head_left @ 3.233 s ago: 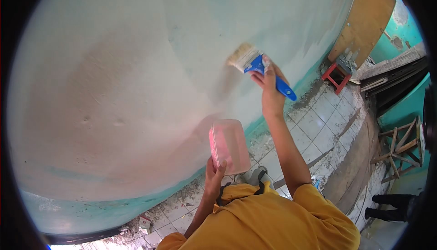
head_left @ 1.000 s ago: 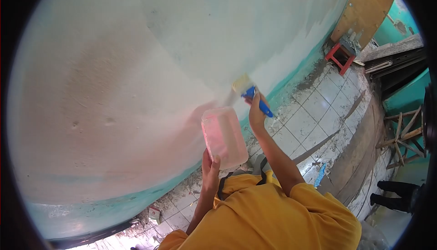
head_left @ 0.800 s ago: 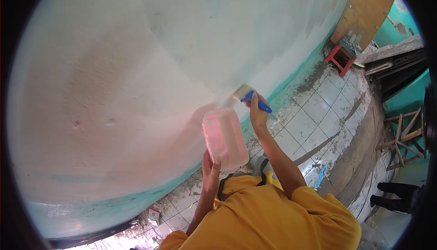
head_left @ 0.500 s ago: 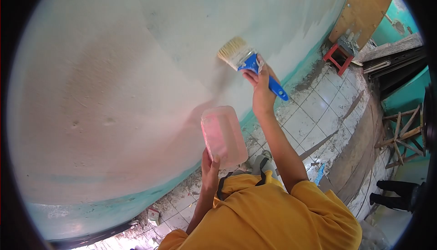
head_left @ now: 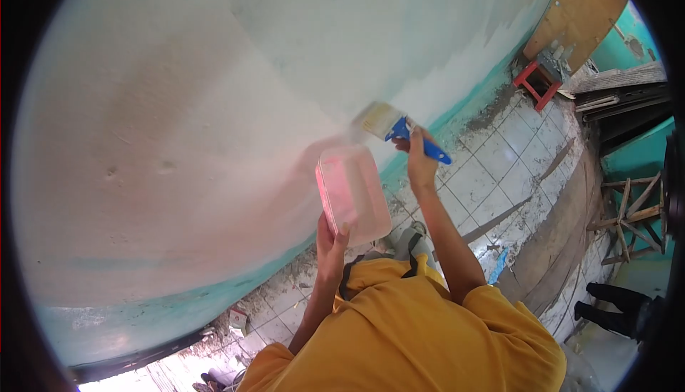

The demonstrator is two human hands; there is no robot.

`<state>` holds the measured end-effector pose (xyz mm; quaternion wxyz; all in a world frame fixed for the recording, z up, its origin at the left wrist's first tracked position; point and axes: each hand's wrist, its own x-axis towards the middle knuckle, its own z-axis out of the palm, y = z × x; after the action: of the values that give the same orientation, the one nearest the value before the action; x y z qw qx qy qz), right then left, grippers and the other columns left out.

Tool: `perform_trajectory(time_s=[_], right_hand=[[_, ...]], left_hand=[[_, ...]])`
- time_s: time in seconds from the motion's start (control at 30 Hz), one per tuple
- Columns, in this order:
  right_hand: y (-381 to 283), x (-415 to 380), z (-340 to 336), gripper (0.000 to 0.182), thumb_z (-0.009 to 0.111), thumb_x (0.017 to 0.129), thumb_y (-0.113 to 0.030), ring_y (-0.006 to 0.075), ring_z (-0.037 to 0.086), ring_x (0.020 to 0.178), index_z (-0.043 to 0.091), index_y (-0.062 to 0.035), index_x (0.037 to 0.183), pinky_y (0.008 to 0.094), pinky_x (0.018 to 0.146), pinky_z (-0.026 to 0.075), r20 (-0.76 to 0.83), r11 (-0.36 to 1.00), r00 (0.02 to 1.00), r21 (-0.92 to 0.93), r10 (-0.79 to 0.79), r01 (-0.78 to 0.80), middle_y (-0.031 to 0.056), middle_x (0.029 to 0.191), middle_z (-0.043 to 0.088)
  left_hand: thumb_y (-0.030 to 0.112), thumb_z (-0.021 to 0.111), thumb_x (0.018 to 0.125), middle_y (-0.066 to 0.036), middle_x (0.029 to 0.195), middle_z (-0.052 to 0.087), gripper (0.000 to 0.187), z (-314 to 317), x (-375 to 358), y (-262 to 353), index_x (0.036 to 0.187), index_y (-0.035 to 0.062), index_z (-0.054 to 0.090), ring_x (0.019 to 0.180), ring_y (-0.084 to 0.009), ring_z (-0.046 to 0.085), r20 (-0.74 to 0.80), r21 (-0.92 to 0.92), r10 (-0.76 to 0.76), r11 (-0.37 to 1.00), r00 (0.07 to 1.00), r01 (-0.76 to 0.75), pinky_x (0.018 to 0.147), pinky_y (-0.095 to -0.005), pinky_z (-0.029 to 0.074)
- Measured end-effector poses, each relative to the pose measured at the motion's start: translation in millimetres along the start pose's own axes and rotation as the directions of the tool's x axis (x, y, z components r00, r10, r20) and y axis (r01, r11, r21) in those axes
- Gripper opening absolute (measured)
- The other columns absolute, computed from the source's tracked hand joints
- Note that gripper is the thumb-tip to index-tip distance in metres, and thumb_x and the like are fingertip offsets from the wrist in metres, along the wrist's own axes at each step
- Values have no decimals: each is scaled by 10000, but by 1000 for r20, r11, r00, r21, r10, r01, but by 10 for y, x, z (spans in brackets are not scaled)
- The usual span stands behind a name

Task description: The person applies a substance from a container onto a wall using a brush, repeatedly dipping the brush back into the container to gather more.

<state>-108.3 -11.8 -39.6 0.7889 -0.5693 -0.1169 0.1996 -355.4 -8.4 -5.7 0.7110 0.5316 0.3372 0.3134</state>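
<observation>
My right hand (head_left: pixel 421 155) is closed around the blue handle of a wide paintbrush (head_left: pixel 399 126). The pale bristles point up and left, at or close to the wall (head_left: pixel 271 106); whether they touch it is hard to tell. In my left hand (head_left: pixel 332 242) is a pink rectangular plastic container (head_left: pixel 354 196), gripped at its lower left edge. It is tilted near the wall, below and left of the brush. The wall is patchy white and pale green, with a teal strip along its base.
A red stool (head_left: pixel 537 85) with items on it stands by a brown board (head_left: pixel 581 6). Stacked planks (head_left: pixel 621 92) and a wooden frame (head_left: pixel 628 217) are on the right. The tiled floor (head_left: pixel 492 160) is dusty. Dark-clothed legs (head_left: pixel 617 310) show at lower right.
My right hand has moved the brush downward, closer to the container. My left hand and the container sit slightly higher in view. The view has shifted a little.
</observation>
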Motion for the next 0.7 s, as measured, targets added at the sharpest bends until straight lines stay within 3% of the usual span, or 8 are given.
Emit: perform_trajectory(time_s=[0.07, 0.2, 0.27, 0.3, 0.33, 0.43, 0.5, 0.7], right_hand=[[-589, -92, 47, 364, 517, 1028, -269, 159, 675, 706, 669, 53, 1104, 275, 675, 551, 85, 991, 988, -29, -131, 134, 111, 892, 698], [-1000, -382, 39, 335, 544, 1016, -249, 134, 648, 664, 714, 38, 993, 260, 606, 519, 211, 995, 974, -35, -81, 90, 87, 836, 694], [-991, -471, 21, 296, 558, 983, -189, 113, 620, 565, 716, 27, 857, 289, 524, 484, 411, 903, 910, -368, -55, 221, 71, 685, 677], [-948, -508, 80, 282, 583, 940, -186, 185, 589, 466, 690, -16, 741, 329, 487, 463, 419, 846, 890, -398, -177, 356, 88, 563, 609], [-892, -525, 73, 282, 583, 940, -186, 185, 589, 466, 690, -16, 741, 329, 487, 463, 422, 845, 890, -402, -173, 354, 88, 563, 609], [-800, -559, 87, 315, 625, 880, -258, 367, 552, 476, 598, -72, 627, 394, 455, 451, 465, 665, 878, -622, -112, 414, 141, 519, 551], [-757, -578, 82, 315, 626, 881, -259, 364, 555, 474, 602, -71, 630, 398, 456, 448, 464, 640, 880, -647, -102, 415, 141, 523, 555], [-749, -488, -24, 298, 625, 884, -233, 331, 545, 452, 616, -48, 650, 391, 450, 431, 424, 667, 890, -615, -170, 421, 138, 528, 556]], left_hand=[[396, 652, 945, -158, 1372, 491, 768, 48, 9, 57, 1470, -48, 311, 1252, -220, 484, -28, 37, 1, 999, 1000, 0, 1058, -365, 393], [358, 690, 926, -154, 1335, 506, 768, 55, -4, 25, 1459, -49, 316, 1221, -213, 500, -80, 109, 3, 994, 997, 6, 1023, -355, 424], [339, 700, 920, -156, 1327, 508, 768, 53, -16, -9, 1457, -53, 314, 1211, -212, 506, -90, 113, 2, 994, 996, 8, 1011, -352, 435], [319, 710, 914, -158, 1319, 510, 769, 59, -18, -15, 1454, -58, 312, 1201, -211, 513, -93, 123, 6, 992, 996, 6, 998, -349, 445], [319, 710, 914, -158, 1319, 510, 769, 63, -24, -23, 1454, -58, 312, 1201, -211, 513, -96, 119, 2, 993, 995, 9, 998, -349, 445], [303, 727, 900, -168, 1317, 509, 782, 74, -33, -28, 1449, -69, 312, 1190, -213, 520, -73, 128, -17, 991, 997, 26, 993, -351, 451], [321, 733, 894, -178, 1310, 510, 797, 68, -38, -74, 1445, -74, 315, 1191, -214, 520, -89, 218, -14, 975, 996, 33, 995, -355, 450], [341, 733, 891, -178, 1316, 511, 792, 73, -45, -96, 1440, -67, 333, 1198, -218, 520, -76, 191, -36, 980, 996, 50, 1002, -358, 446]])
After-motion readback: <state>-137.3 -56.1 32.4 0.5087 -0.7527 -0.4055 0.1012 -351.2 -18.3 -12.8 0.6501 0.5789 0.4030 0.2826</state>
